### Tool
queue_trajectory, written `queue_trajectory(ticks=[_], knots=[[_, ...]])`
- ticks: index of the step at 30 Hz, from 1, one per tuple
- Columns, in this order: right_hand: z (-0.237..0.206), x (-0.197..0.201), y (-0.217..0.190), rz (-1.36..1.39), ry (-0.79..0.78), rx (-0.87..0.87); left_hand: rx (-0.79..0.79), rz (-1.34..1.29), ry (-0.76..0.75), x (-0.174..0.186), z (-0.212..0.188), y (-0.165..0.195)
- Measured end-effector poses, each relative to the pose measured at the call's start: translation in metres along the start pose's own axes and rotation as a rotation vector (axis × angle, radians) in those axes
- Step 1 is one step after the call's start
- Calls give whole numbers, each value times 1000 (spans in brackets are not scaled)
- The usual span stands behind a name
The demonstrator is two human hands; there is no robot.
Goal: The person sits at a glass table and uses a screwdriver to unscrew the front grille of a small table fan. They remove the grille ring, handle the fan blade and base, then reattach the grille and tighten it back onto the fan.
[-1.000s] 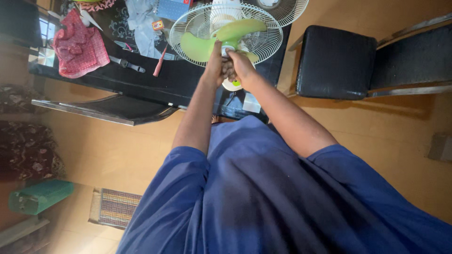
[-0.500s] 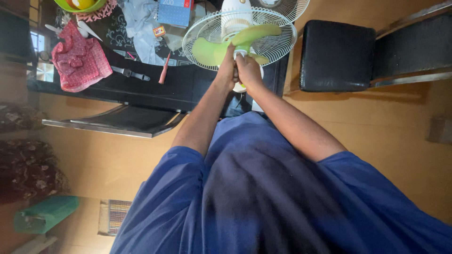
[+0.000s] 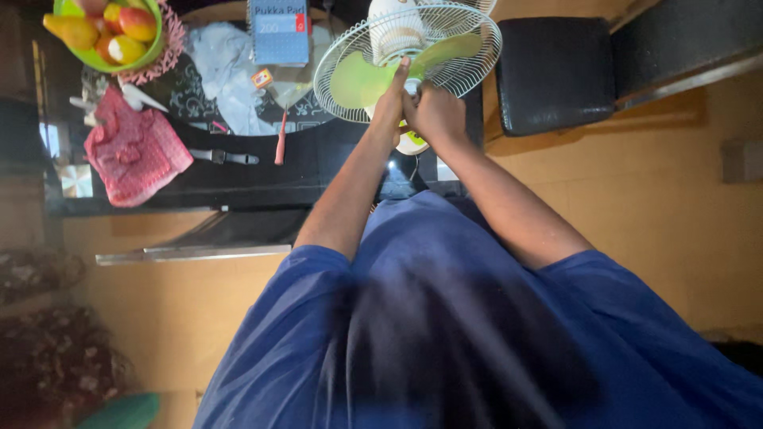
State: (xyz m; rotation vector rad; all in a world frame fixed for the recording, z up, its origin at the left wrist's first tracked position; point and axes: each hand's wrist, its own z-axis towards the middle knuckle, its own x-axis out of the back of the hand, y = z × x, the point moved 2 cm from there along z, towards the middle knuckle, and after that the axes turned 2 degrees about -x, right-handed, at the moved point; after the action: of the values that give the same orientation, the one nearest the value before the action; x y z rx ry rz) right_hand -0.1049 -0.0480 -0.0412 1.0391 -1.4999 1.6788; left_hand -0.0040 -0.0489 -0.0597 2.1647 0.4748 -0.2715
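Both hands meet at the centre of a fan [image 3: 413, 56] standing on a dark tabletop [image 3: 238, 179]. The left hand [image 3: 391, 99] lies open against the green blades [image 3: 358, 79]; the right hand [image 3: 433, 111] is closed around the hub.

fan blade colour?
Light green blades behind a white wire guard, clearest in the head view; both hands sit at the fan's hub.
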Motion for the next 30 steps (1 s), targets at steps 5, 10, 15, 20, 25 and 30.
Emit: queue_trajectory(ticks=[5,10,15,20,25,30], knots=[[2,3,-5,-106,28,82,9,18,35,1,5,0],[-1,-5,-2,2,34,35,-40,-11,-25,0,-1,1],[-3,-8,-5,131,71,-23,-58,-23,-25,0,-7,6],[-9,-14,-9,1006,-251,-261,-66,-19,-79,3,-3,1],[-10,-18,-12,1380,-389,-617,115,-85,-183,7,2,-2],[1,-23,-12,931,-72,-320,-52,-150,-158,-1,1,-2]])
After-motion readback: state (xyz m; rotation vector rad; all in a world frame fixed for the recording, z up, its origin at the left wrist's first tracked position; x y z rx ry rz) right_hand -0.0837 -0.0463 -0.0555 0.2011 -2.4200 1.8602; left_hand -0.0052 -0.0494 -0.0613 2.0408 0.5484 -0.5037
